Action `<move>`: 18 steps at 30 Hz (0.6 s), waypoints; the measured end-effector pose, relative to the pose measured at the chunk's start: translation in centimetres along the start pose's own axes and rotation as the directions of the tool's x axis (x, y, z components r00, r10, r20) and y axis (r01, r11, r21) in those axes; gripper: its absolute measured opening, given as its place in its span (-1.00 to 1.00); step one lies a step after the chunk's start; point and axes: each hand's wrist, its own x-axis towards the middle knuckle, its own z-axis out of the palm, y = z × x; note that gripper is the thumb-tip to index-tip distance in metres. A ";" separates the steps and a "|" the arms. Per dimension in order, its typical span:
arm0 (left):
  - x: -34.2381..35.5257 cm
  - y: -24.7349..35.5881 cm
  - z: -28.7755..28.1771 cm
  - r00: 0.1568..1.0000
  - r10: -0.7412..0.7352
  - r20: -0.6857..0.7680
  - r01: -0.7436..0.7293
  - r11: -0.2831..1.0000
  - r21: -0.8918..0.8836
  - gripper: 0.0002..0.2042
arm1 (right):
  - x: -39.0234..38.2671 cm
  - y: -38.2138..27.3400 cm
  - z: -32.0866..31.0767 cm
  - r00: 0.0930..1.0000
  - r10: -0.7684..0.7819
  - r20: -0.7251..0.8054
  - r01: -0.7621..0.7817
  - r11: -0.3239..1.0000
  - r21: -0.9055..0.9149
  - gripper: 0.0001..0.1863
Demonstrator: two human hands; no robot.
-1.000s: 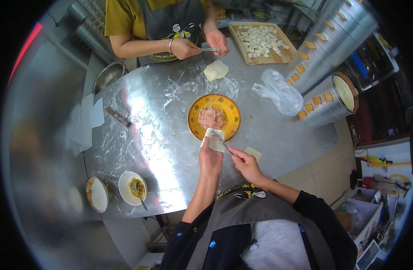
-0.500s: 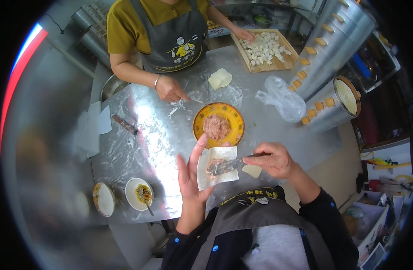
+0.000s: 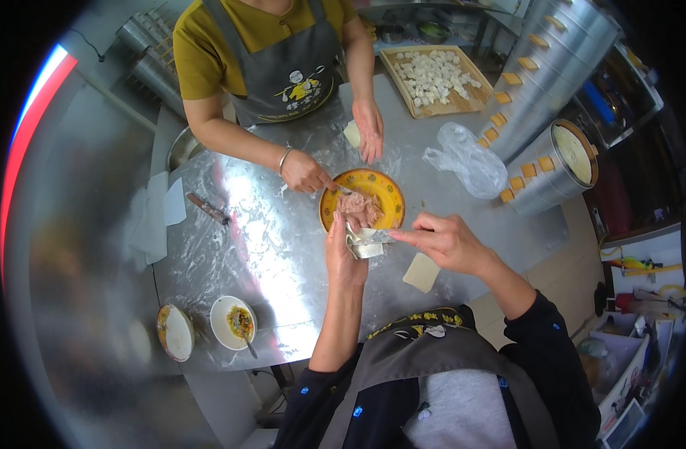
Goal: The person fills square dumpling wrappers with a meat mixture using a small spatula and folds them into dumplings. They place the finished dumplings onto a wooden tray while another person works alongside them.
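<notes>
My left hand (image 3: 346, 253) is closed around a pale dumpling wrapper (image 3: 369, 251), which is partly folded in the fingers. In my right hand (image 3: 454, 243) is a thin flat spatula (image 3: 377, 236), its blade lying against the wrapper. Just beyond them sits an orange-yellow patterned plate (image 3: 392, 198) with pink minced meat (image 3: 360, 206) heaped on it. Square wrappers (image 3: 421, 274) lie on the table below my right hand. Any filling inside the folded wrapper is hidden.
Across the metal table (image 3: 197, 292), a co-worker's hand (image 3: 308, 173) dips a utensil into the meat. Finished dumplings fill a wooden tray (image 3: 433, 78) at the back. A plastic bag (image 3: 470, 161), tall steamers (image 3: 541, 82) and a white bowl (image 3: 233, 323) stand around; a brown-handled tool (image 3: 207, 208) lies left.
My left hand has risen and folded the open, meat-smeared wrapper inward. My right hand has moved slightly up. The co-worker's other hand has left the tray for their wrappers; their utensil now reaches the meat.
</notes>
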 end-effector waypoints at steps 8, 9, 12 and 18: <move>-0.1 -2.7 -1.7 0.946 -0.153 -0.284 0.118 0.984 -0.137 -0.72 | -2.3 -0.2 -1.5 0.994 0.068 0.089 -0.059 0.993 -0.103 -0.60; 0.5 -2.6 -3.2 0.950 -0.150 -0.274 0.097 0.976 -0.197 -0.71 | -2.9 0.2 -2.2 0.992 0.106 0.063 -0.104 0.994 -0.040 -0.60; 0.9 -0.8 -3.5 0.943 -0.228 -0.244 0.129 0.922 -0.364 -0.68 | -4.6 1.3 -2.1 0.981 0.191 0.038 -0.194 0.974 0.118 -0.62; 1.2 -1.1 -3.7 0.928 -0.279 -0.246 0.169 0.906 -0.389 -0.62 | -4.7 -0.4 0.3 0.973 0.217 0.077 -0.229 0.946 0.229 -0.60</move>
